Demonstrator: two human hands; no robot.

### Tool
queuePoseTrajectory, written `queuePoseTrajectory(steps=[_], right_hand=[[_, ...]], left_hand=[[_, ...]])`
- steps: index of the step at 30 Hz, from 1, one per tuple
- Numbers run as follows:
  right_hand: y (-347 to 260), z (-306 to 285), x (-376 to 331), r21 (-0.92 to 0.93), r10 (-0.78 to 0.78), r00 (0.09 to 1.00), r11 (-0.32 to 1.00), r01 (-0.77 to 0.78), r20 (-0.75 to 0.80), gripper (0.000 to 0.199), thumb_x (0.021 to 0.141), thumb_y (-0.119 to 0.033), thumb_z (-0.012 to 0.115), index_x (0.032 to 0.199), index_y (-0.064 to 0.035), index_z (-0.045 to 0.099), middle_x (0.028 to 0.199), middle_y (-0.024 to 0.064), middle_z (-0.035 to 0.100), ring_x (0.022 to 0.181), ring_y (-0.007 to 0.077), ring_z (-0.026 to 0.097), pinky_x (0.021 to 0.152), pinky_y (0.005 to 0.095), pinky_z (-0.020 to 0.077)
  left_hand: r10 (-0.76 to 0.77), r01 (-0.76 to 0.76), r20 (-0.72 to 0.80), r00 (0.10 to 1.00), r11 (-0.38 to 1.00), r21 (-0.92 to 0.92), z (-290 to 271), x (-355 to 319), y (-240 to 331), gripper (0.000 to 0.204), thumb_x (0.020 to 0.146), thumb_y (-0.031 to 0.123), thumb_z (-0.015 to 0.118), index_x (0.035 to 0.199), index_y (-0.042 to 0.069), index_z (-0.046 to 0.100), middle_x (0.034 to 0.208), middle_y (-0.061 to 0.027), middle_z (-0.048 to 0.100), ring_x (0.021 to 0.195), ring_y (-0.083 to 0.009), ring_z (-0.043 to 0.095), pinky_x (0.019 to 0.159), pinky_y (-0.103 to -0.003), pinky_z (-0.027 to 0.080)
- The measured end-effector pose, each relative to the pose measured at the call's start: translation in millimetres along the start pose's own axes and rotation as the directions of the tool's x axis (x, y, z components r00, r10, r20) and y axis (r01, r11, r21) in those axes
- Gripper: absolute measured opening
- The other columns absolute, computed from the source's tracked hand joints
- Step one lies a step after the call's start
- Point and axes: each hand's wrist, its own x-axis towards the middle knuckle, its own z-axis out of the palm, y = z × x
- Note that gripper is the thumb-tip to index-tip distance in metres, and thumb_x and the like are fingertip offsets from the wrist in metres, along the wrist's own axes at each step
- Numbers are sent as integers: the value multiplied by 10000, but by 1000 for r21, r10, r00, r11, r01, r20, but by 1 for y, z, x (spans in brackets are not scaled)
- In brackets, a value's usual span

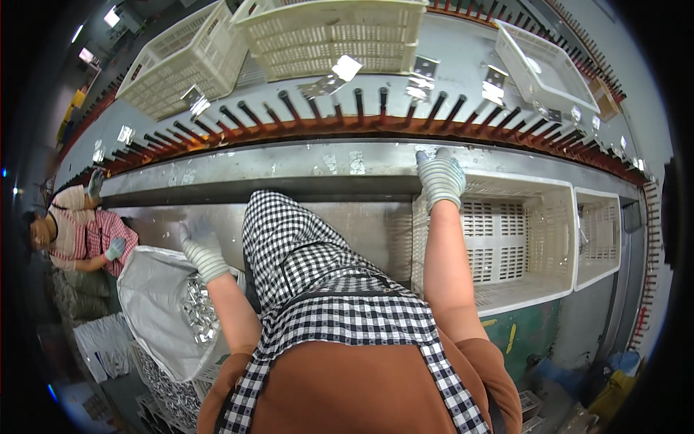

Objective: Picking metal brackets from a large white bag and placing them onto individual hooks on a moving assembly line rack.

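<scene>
My left hand (200, 248), in a ribbed white glove, is over the far right edge of a white sack (148, 282). Its fingers are smeared by motion, so whether they hold anything is unclear. Small shiny metal pieces (201, 307) lie heaped inside the sack. My right hand (441, 179), gloved alike, reaches forward to the grey metal ledge (289, 165). Its fingers point away from me, with gaps between the tips, and no held thing shows. Just beyond it runs a rust-red rail (347, 129) bearing a row of upright dark-tipped pegs.
Cream plastic crates (332, 36) stand behind the rail, with a shallow white tray (542, 69) at far right. A slotted white crate (499, 289) sits beneath my right forearm. Bent shiny plates (421, 78) hang along the pegs. Another person (79, 224) sits at left.
</scene>
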Motion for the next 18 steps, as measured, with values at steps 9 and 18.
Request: queuePoseTrajectory(steps=[9, 18], right_hand=[[2, -2, -2, 68, 30, 999, 997, -31, 13, 551, 829, -459, 522, 1179, -34, 529, 1148, 223, 575, 1028, 362, 589, 869, 455, 470], [1, -4, 0, 71, 13, 1000, 997, -13, 9, 556, 839, -474, 497, 1175, -32, 525, 1121, 222, 587, 1003, 347, 606, 853, 456, 477]], left_hand=[[-370, 94, 645, 668, 903, 420, 182, -92, -161, 545, 859, 265, 629, 1267, -32, 422, 1257, -223, 473, 1150, -329, 492, 989, -438, 418], [-201, -822, 887, 416, 333, 461, 250, -62, -281, 337, 835, 291, 649, 996, -2, 605, 887, -80, 622, 781, -176, 534, 721, -312, 427]])
